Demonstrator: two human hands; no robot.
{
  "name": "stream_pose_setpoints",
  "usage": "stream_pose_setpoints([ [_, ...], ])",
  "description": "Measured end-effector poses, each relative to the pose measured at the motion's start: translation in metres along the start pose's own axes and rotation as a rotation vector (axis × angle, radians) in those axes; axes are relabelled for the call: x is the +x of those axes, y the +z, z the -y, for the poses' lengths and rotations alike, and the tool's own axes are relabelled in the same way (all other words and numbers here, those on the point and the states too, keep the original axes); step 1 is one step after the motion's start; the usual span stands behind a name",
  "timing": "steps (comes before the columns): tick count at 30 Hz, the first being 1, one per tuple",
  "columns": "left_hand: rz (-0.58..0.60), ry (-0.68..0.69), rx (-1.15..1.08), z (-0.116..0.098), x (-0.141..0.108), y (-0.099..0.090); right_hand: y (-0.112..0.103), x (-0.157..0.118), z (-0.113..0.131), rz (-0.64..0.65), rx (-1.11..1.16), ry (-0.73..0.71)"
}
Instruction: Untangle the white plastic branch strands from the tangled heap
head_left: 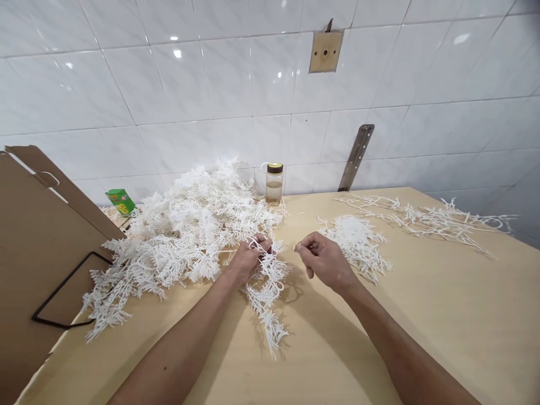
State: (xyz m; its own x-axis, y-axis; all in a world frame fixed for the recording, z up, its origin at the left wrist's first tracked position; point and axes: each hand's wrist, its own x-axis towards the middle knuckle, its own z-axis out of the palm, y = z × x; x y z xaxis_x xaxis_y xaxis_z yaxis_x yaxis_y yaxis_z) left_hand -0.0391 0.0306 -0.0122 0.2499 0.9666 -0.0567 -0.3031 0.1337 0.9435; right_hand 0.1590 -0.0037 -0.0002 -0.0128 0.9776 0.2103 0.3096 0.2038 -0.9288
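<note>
My left hand [250, 257] is closed round a white artificial branch [270, 298], whose feathery sprigs hang down toward the front of the table. To its right, my right hand [324, 259] is pinched, thumb against forefinger, with a tiny pale bit at the fingertips that is too small to name. A gap separates the two hands. Behind and left of my left hand rises a big heap of white artificial branches [198, 219]. Just beyond my right hand lies a smaller pile of white sprigs [356, 242].
Bare white stems [422, 219] lie at the table's [464, 315] back right. A lidded jar [274, 184] stands by the tiled wall. On the left are a cardboard box [50, 247], a black wire frame [63, 323] and a small green box [120, 201]. A metal bracket [356, 157] leans near the wall.
</note>
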Motion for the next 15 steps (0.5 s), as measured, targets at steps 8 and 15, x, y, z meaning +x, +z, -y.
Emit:
stream_pose_setpoints([
  [8,0.143,-0.049,-0.073,-0.005,-0.007,0.004,-0.044,0.017,-0.019,-0.342,-0.468,0.046],
  [15,0.167,-0.12,-0.075,-0.001,-0.009,0.009,-0.031,0.011,-0.009,-0.333,-0.354,-0.163],
])
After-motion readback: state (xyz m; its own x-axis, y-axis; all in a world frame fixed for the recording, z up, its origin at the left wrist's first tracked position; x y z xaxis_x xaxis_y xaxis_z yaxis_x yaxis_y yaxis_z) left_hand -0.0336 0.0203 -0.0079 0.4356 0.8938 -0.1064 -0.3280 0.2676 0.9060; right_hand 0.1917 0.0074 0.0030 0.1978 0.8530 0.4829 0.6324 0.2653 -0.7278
